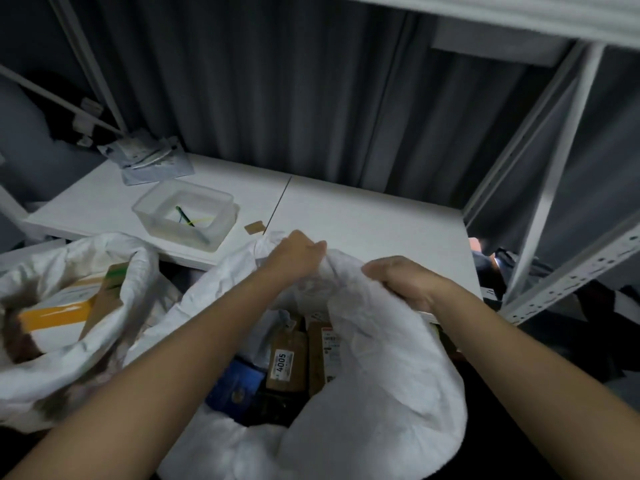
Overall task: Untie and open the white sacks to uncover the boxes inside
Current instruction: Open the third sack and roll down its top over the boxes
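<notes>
- Sack (388, 368), white, sits directly in front of you at the near edge of the table (363, 216); its mouth is open.
- Your left hand (298, 254) grips the far rim of this sack, fingers curled into the fabric.
- Your right hand (401, 280) grips the right side of the same rim, fingers closed on a bunch of fabric.
- Inside the opening you can see brown boxes (289, 362), one bearing a label marked 4005, and a blue box (235, 386) to their left.
- A second sack (69, 362) stands just to the left, also open, showing a box with a yellow band (55, 313).
- On the table, far left, a clear plastic tub (149, 206) holds pens; a pile of grey pouches (152, 161) lies beyond it.
</notes>
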`<state>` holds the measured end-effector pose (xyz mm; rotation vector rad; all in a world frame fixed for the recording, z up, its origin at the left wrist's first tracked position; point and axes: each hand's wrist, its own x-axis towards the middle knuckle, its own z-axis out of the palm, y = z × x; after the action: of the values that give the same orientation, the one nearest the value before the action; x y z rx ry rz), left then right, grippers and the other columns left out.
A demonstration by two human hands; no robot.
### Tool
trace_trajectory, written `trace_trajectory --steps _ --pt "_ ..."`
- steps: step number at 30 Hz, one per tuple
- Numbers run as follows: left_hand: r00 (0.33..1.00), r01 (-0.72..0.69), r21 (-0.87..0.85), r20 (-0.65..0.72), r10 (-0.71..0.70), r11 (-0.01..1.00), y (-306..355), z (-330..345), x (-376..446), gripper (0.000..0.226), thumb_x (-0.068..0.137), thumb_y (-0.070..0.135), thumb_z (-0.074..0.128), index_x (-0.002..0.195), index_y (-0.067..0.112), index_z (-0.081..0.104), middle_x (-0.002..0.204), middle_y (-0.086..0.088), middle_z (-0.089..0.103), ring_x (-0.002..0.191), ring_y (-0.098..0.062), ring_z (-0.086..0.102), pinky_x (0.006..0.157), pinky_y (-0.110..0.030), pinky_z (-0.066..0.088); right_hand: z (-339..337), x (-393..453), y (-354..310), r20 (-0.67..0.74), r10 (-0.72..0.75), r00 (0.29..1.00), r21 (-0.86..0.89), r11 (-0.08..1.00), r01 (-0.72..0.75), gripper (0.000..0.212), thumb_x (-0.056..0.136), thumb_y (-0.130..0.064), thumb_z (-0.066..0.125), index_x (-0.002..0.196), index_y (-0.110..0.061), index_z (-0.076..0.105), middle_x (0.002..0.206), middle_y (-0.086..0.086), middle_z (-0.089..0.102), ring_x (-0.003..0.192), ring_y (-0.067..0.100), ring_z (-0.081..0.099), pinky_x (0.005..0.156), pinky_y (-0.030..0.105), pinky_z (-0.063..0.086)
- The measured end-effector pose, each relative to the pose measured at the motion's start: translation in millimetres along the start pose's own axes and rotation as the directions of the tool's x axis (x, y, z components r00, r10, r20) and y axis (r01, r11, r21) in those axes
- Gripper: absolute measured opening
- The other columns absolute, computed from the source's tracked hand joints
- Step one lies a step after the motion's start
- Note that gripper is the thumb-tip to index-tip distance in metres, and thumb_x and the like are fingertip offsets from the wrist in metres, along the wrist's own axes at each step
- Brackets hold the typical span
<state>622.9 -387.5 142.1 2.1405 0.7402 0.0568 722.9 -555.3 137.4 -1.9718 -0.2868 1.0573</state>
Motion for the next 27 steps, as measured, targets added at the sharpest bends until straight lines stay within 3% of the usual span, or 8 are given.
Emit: trace_trajectory --steps 3,7,11,13,16,21,24,27 --pt "0.973 0.170 -0.293 0.204 -0.112 0.941 12 24 -21 0.038 0.097 0.039 0.047 0.093 0.002 0.057 0.089 -0.015 0.061 0.079 -0.028 0.062 0.076 -0.037 0.057 3 -20 -10 -0.163 -0.081 0.983 0.290 0.949 0.126 0.016 0.087 -0.005 0.057 0.089 -0.008 0.073 0.086 0.016 0.072 0.068 0.022 0.068 0.063 0.030 0.056" --pt "0.947 0.318 -0.567 0.150 -0.284 0.760 41 45 -28 0.038 0.094 0.042 0.054 0.096 0.005 0.060 0.072 -0.008 0.061 0.062 -0.017 0.060 0.054 -0.019 0.053 9 -39 -6 -0.204 -0.114 0.972 0.561 0.800 0.211 0.023 0.094 -0.003 0.054 0.112 -0.009 0.067 0.107 0.017 0.069 0.096 0.030 0.068 0.084 0.042 0.056" --pt "0.948 0.316 -0.579 0.213 -0.235 0.752 46 58 -32 0.033 0.094 0.033 0.055 0.103 0.001 0.061 0.084 -0.011 0.064 0.070 -0.020 0.061 0.064 -0.030 0.059 19 -47 16 -0.346 -0.069 0.936 0.429 0.875 0.223 0.013 0.091 -0.016 0.064 0.100 -0.019 0.055 0.100 0.016 0.065 0.082 0.026 0.065 0.067 0.034 0.055" --pt "0.942 0.326 -0.607 0.276 -0.192 0.724 46 68 -35 0.035 0.092 0.032 0.058 0.108 0.001 0.061 0.086 -0.011 0.064 0.072 -0.020 0.062 0.055 -0.025 0.054 21 -48 23 -0.479 -0.063 0.876 0.324 0.914 0.243 0.010 0.088 -0.020 0.068 0.088 -0.017 0.058 0.093 0.013 0.067 0.081 0.026 0.065 0.071 0.035 0.056" --pt "0.961 0.275 -0.587 0.180 -0.209 0.761 48 76 -38 0.041 0.089 0.026 0.063 0.122 0.001 0.056 0.102 -0.019 0.066 0.081 -0.029 0.066 0.072 -0.034 0.056 18 -58 33 -0.554 -0.203 0.807 0.106 0.945 0.310 0.014 0.089 -0.020 0.063 0.078 -0.013 0.069 0.089 0.002 0.070 0.088 0.021 0.065 0.077 0.031 0.054" --pt "0.980 0.161 -0.493 -0.022 -0.197 0.855 51 77 -32 0.039 0.091 0.029 0.060 0.115 -0.001 0.061 0.103 -0.019 0.067 0.094 -0.034 0.065 0.083 -0.037 0.054 21 -77 69 -0.416 -0.417 0.808 -0.301 0.902 0.310 0.025 0.097 -0.019 0.050 0.113 -0.011 0.068 0.107 -0.002 0.066 0.098 0.018 0.058 0.079 0.026 0.042" --pt "0.987 0.151 -0.432 0.112 -0.114 0.889 57 86 -46 0.050 0.093 0.042 0.053 0.112 -0.004 0.061 0.105 -0.023 0.066 0.097 -0.038 0.064 0.079 -0.035 0.053 26 -70 77 -0.465 -0.186 0.865 0.212 0.926 0.313 0.023 0.098 -0.018 0.052 0.107 -0.004 0.067 0.096 0.010 0.069 0.089 0.027 0.063 0.074 0.031 0.049" --pt "0.986 0.143 -0.376 0.138 -0.097 0.916 50 95 -54 0.035 0.092 0.025 0.059 0.110 -0.005 0.060 0.101 -0.023 0.066 0.092 -0.034 0.066 0.078 -0.041 0.057 29 -71 75 -0.354 0.002 0.935 0.604 0.764 0.227 0.025 0.091 -0.023 0.065 0.110 -0.009 0.058 0.088 0.011 0.067 0.072 0.019 0.064 0.056 0.021 0.051"
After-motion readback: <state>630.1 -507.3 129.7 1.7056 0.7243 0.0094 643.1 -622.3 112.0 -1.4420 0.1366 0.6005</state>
